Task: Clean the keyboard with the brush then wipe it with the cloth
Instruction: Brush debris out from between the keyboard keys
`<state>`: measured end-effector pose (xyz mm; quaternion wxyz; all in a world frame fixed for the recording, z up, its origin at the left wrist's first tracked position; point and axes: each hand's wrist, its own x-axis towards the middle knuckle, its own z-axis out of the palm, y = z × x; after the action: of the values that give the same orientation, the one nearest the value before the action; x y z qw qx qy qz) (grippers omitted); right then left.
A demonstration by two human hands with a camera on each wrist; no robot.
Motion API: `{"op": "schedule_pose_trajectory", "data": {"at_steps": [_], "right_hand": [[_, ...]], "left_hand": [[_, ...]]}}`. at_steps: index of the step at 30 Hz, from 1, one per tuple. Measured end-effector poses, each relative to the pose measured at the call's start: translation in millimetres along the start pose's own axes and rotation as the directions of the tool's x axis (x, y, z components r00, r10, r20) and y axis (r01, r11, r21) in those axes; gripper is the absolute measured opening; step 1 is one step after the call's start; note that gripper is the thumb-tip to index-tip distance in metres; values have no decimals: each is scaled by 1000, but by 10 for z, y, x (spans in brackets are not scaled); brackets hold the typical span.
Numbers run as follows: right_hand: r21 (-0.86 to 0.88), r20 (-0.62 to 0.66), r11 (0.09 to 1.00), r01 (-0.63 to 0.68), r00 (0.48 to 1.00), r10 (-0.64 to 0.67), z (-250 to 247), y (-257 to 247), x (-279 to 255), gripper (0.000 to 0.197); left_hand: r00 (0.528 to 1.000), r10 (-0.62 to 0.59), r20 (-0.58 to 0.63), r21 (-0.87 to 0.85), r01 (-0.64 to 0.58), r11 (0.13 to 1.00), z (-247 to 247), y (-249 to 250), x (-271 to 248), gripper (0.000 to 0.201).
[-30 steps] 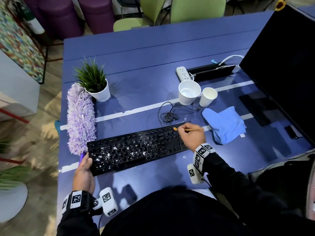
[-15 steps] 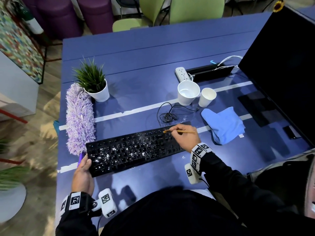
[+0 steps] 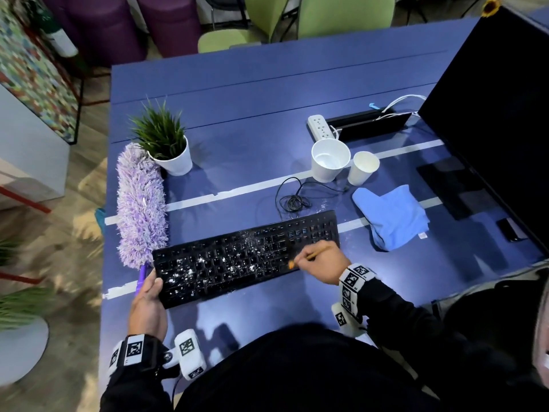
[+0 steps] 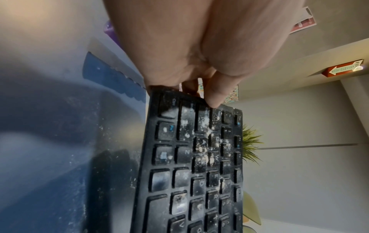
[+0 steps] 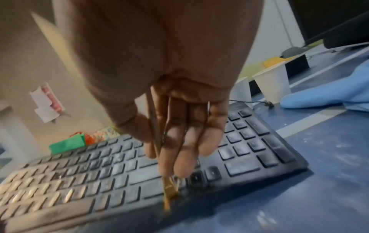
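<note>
A black keyboard point(image 3: 246, 257) lies slantwise on the blue table point(image 3: 267, 93), with white crumbs over its left and middle keys point(image 4: 201, 151). My left hand point(image 3: 150, 292) grips the keyboard's left end, its thumb point(image 4: 213, 96) on the top edge. My right hand point(image 3: 319, 261) pinches a thin brush point(image 3: 309, 256) over the keyboard's right part. The brush's orange tip point(image 5: 167, 193) touches the near edge of the keyboard point(image 5: 99, 173), blurred by motion. A blue cloth point(image 3: 392, 217) lies crumpled to the right of the keyboard, with no hand on it.
A purple fluffy duster point(image 3: 139, 203) lies along the keyboard's left end, beside a potted plant point(image 3: 173, 157). Two white cups point(image 3: 329, 162) and the coiled keyboard cable point(image 3: 292, 200) sit behind the keyboard. A power strip point(image 3: 319, 126) lies further back, a dark monitor point(image 3: 490, 114) stands at right, and a phone point(image 3: 511, 230) lies near it.
My right hand has swept the brush from the keyboard's far edge across the keys to its near edge. My left hand has kept its grip on the left end.
</note>
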<state>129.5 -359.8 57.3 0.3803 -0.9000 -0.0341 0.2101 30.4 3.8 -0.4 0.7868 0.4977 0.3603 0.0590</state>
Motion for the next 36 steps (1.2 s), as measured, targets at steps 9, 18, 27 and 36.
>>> {"op": "schedule_pose_trajectory", "data": {"at_steps": [9, 18, 27, 36], "right_hand": [[82, -78, 996, -22, 997, 28, 46, 138, -197, 24], [183, -425, 983, 22, 903, 58, -18, 229, -260, 21], [174, -94, 984, 44, 995, -28, -99, 335, -302, 18], [161, 50, 979, 125, 990, -135, 134, -53, -393, 4]], "left_hand": [[999, 33, -4, 61, -32, 998, -137, -65, 26, 57], [998, 54, 12, 165, -55, 985, -170, -104, -96, 49], [998, 66, 12, 251, -67, 966, 7, -103, -188, 38], [996, 84, -27, 267, -74, 961, 67, -15, -291, 32]]}}
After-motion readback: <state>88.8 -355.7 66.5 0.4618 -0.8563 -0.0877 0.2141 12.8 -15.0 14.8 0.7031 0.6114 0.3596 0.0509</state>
